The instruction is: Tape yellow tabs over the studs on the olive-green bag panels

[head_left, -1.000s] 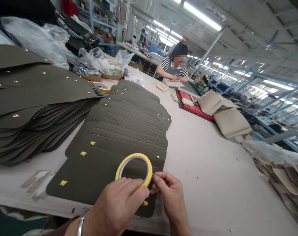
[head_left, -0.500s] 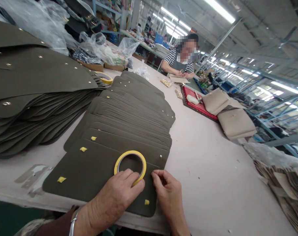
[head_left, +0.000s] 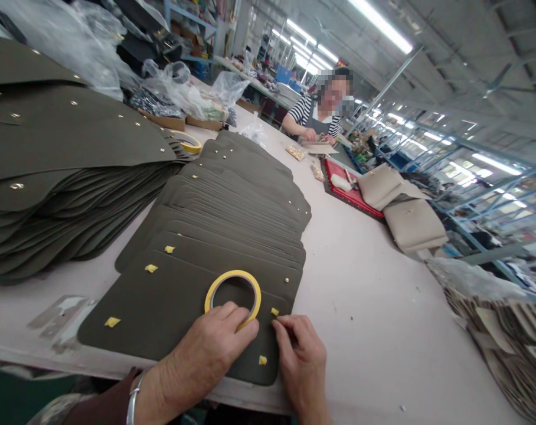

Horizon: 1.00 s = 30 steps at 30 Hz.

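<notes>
My left hand point(head_left: 219, 336) is closed on a roll of yellow tape point(head_left: 209, 289), held upright over the front dark green panel point(head_left: 175, 307). Thumb and forefinger of my right hand point(head_left: 301, 351) are pinched together at that panel's right side; whether anything is between them I cannot make out. Just above those fingertips a small yellow tape piece point(head_left: 274, 311) lies on the panel. Another tape piece point(head_left: 262, 360) sits near the lower right corner, and several more, such as one tape piece point(head_left: 113, 321), dot the left side. Overlapping panels point(head_left: 237, 200) fan away behind it.
Larger dark green pieces point(head_left: 73, 136) with metal studs are heaped at the left. A second yellow tape roll point(head_left: 186, 141) lies behind. Across the table are a co-worker point(head_left: 314, 121), a red tray point(head_left: 339, 183) and beige pieces point(head_left: 414, 221). More beige pieces point(head_left: 511, 348) lie stacked at right.
A yellow tape piece now shows on the panel above my right fingertips, which have drawn slightly downward. My left hand and the roll have hardly moved. The view has shifted a little.
</notes>
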{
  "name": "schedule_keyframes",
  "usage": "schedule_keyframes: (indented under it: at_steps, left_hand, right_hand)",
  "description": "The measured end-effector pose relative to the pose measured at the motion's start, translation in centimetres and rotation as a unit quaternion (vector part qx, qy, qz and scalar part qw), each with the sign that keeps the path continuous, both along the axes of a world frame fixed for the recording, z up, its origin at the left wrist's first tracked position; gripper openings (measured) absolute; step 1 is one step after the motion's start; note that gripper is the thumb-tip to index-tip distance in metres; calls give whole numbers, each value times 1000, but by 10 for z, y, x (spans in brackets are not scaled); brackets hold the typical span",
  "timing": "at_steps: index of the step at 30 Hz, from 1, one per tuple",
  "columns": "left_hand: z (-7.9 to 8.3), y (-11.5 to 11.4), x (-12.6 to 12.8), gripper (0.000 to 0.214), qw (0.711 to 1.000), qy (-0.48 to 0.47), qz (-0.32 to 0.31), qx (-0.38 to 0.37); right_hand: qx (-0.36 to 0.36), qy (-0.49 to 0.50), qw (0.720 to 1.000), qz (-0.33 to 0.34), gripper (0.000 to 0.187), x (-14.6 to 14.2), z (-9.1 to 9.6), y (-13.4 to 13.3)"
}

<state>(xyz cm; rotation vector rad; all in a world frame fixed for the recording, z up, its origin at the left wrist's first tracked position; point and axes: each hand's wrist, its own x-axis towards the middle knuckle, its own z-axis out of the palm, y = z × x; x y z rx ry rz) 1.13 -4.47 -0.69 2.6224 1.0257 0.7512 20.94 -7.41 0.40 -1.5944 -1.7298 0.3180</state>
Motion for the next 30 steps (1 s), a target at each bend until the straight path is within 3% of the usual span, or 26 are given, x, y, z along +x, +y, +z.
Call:
schedule_keyframes:
  at_steps: [5,11,15,19,24,27,30]
  left_hand:
    - [-1,0,0,12,1000,-13,7,15]
    - [3,0,1,18,999,-28,17,36]
    - [11,1,-6,28,985,-133,12,105]
    - [18,-1,-14,37,979,-183,-50,69]
    - [19,-3,-15,45,989,-145,-21,22]
    - [16,-5,-14,38,991,-133,-9,31]
    - [12,-3,-14,38,988,-141,-23,53]
  right_hand:
    - [51,-91,994,-21,23,-9,-8,4]
    - [16,-156,987,-19,25,-14,-1,16]
    - [-44,-143,989,15,18,-11,13,13]
    - [-77,-81,992,62,11,-12,20,-3]
    - [43,44,991,121,24,-17,33,-11]
    - [117,-2,977,179,26,-23,40,-7]
    - [197,-54,960,191,25,-32,30,-1]
